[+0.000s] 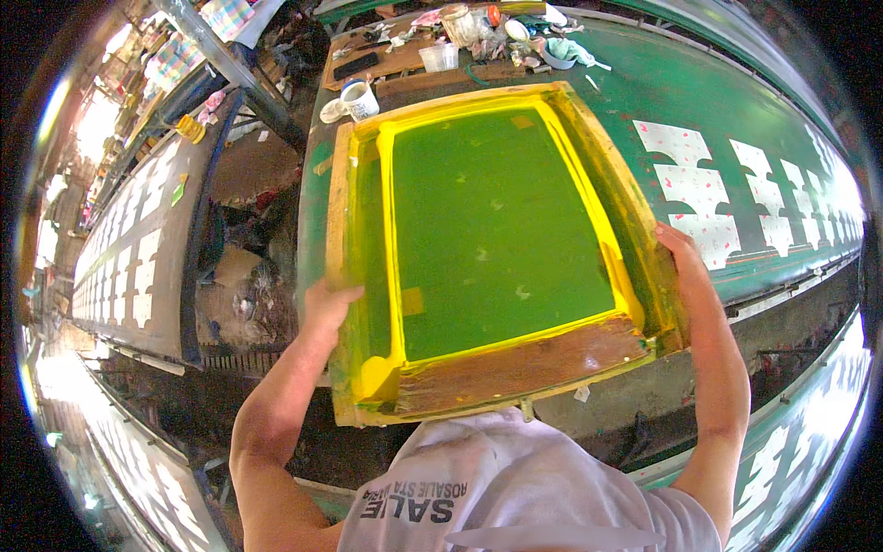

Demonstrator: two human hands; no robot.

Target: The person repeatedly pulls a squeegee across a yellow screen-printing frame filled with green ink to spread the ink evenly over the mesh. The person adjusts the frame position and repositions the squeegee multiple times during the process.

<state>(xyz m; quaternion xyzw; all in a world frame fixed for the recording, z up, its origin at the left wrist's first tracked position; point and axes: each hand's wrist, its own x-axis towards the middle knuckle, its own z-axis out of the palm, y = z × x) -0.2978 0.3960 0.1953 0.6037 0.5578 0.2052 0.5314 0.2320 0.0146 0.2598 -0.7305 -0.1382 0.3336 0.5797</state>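
Nearest, the lower edge of the screen (pixel 497 230) is held close to the shirt (pixel 497 478), its wooden strip (pixel 515 368) toward the body. The left side is gripped by the left hand (pixel 329 305), its thumb laid over the face and its fingers hidden from view. The right side is held by the right hand (pixel 679 247), partly curled at the edge; how tightly it is closed cannot be told. If one side were gripped less firmly, the screen could be twisted or dropped, and the shirt could be smeared should the yellow border be wet.

The screen's far end is seen over the green table (pixel 602 106); whether the table is touched cannot be told. By the far left corner, a mug (pixel 360 99) could be knocked over if the screen were swung left. To the right, printed pieces (pixel 694 189) are laid in rows and could be dragged or smudged by a rightward swing. Farther off, a tub (pixel 440 58) is set among clutter.
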